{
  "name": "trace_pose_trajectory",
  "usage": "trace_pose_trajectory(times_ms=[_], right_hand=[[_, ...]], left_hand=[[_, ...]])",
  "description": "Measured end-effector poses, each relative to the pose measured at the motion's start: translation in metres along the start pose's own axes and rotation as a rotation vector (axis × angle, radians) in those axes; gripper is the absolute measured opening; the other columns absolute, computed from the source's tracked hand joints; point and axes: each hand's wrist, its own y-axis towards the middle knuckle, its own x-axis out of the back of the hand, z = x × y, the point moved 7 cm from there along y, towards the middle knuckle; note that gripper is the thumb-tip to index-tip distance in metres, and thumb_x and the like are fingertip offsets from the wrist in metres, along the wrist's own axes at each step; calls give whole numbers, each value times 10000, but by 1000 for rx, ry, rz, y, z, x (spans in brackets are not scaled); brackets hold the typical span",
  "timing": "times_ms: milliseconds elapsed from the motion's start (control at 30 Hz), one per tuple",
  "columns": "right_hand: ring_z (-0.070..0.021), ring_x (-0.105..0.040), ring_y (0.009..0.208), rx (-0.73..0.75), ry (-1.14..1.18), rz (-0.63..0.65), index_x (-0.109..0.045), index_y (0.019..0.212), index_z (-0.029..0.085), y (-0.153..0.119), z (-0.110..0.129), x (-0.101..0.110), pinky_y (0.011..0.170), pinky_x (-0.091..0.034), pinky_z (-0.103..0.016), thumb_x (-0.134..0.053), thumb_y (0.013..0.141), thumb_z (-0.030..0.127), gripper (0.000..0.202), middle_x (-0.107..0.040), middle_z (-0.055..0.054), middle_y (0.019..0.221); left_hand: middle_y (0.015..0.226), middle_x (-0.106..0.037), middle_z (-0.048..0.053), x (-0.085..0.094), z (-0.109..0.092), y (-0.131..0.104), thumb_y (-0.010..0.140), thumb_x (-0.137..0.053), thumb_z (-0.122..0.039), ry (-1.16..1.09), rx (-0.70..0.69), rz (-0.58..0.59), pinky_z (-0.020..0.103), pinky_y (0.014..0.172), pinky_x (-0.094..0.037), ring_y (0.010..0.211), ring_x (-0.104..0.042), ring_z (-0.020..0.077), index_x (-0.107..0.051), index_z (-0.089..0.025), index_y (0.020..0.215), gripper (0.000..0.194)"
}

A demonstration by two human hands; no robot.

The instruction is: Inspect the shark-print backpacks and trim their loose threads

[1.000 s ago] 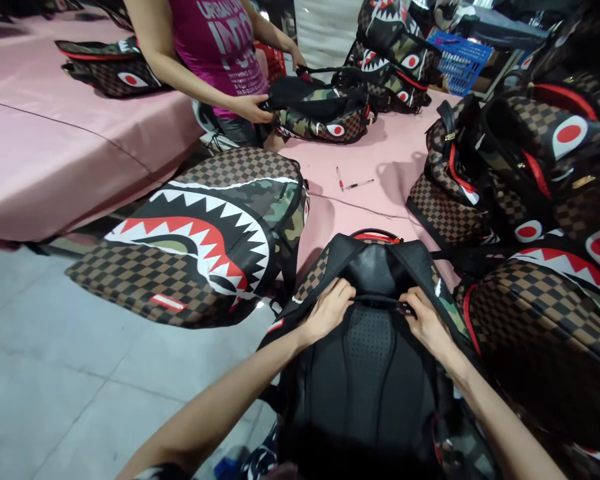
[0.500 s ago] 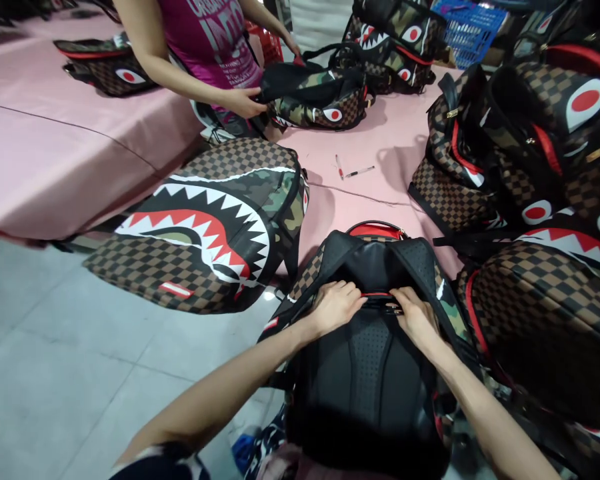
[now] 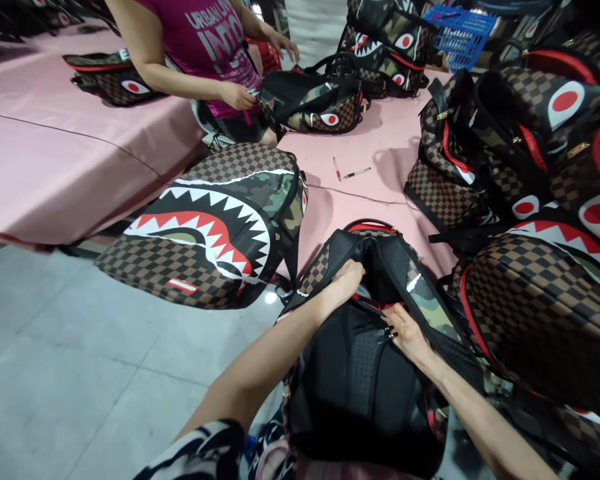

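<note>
A black backpack (image 3: 365,373) with brown checks and camouflage at its sides lies back panel up in front of me. Its red-edged slot behind the shoulder straps is parted. My left hand (image 3: 347,283) is curled at the left side of this opening, closed on the strap-side edge, with its fingertips partly hidden. The opening's near, red-trimmed edge is pinched between the thumb and fingers of my right hand (image 3: 405,330). Small black pieces, perhaps zipper pulls, stick out by the right fingers. The bag's top handle (image 3: 373,222) rests toward the table.
A shark-mouth backpack (image 3: 215,227) overhangs the table edge at left. More backpacks (image 3: 555,300) are heaped at right. Two pens (image 3: 356,173) lie on the pink table cover (image 3: 340,200). Across from me, a person in a purple shirt (image 3: 215,53) stands by another backpack (image 3: 315,100).
My left hand has moved up and slightly inward, and the slot now gapes wider. My right hand has shifted slightly down. The other person's far hand has lifted off their bag.
</note>
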Motion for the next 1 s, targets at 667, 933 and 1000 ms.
trace_pose_trajectory(times_ms=[667,933,1000], right_hand=[[-189,-498,1159,-34,-129,50,-459,1307,284,-37,-8,-1,1014,-384,-395,-346,751,-8,638,-560,-28,1220],[-229,-589,895,-160,-305,198,-552,1162,185,40,8,32,789,-457,-333,-584,794,391,423,-619,-82,999],[-224,-584,854,-168,-407,287,-586,1075,173,48,11,28,741,-434,-307,-536,832,368,316,-632,-78,940]], left_hand=[[800,-576,7,-23,16,-115,909,-409,-180,336,-651,-266,241,711,-412,776,-499,128,-573,-184,826,184],[810,-603,23,-26,27,-131,876,-429,-91,287,-824,-368,280,747,-461,824,-521,147,-599,-178,961,209],[808,-605,24,-25,25,-130,868,-439,-80,291,-844,-381,283,747,-465,817,-518,148,-599,-170,955,203]])
